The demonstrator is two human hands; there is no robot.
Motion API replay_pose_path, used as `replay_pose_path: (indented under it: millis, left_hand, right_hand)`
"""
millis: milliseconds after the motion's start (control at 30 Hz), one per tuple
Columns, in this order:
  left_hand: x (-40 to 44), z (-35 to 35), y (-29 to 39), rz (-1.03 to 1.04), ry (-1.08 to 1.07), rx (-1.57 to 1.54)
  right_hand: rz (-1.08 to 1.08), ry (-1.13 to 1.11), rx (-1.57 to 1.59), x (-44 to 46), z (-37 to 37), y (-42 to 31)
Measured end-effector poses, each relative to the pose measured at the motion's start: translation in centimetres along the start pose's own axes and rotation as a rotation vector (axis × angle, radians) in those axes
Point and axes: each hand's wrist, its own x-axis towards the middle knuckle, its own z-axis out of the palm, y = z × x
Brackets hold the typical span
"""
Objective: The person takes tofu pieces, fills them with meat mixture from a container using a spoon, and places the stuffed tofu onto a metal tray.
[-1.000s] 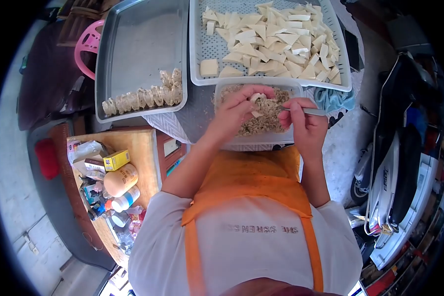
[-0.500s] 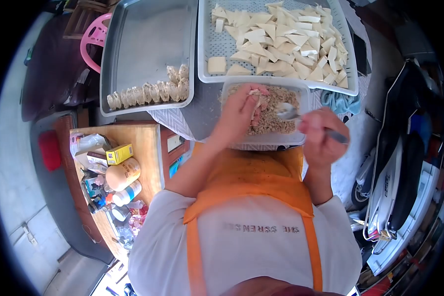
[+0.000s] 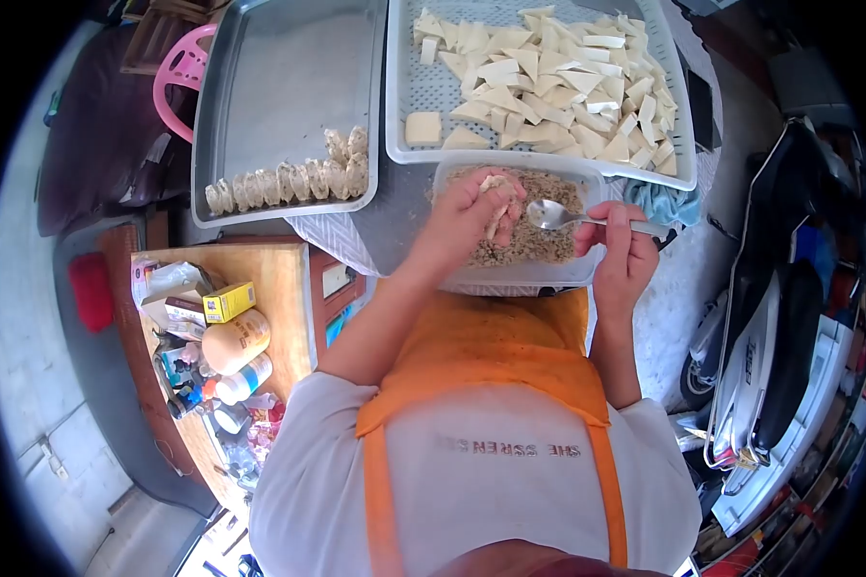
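Observation:
My left hand is closed around a pale piece of tofu over a white plastic container. Crumbly brown minced filling lies in that container. My right hand grips the handle of a metal spoon, whose bowl is just right of the tofu and above the filling. Behind the container, a white perforated tray holds many pale tofu pieces, mostly triangles. Filled pieces stand in a row along the near side of a metal tray.
A pink plastic handle-like object is beside the metal tray. At left, a wooden table carries bottles and boxes, including a yellow box. A blue cloth lies right of the container. A scooter stands at far right.
The spoon has moved slightly left toward the tofu and its bowl shows more plainly. My right hand has shifted a little left, with its fingers turned. My left hand keeps hold of the tofu.

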Motion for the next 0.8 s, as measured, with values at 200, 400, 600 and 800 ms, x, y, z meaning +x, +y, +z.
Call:
replay_pose_path:
  millis: [200,400,600,800]
  left_hand:
    - [0.3,0.6,0.3,-0.052,0.134,-0.149]
    - [0.5,-0.1,-0.2,-0.046,0.098,-0.122]
    - [0.4,0.5,0.1,-0.047,0.161,-0.106]
    - [0.6,-0.3,-0.5,0.074,0.069,-0.048]
  right_hand:
    - [0.018,-0.075,0.008,-0.8,2.8,-0.5]
    - [-0.205,-0.165,-0.361,-0.5,3.6,0.5]
    - [-0.102,-0.230,-0.243,-0.3,3.0,0.3]
    - [-0.011,0.048,0.046,1.2,-0.1,1.1]
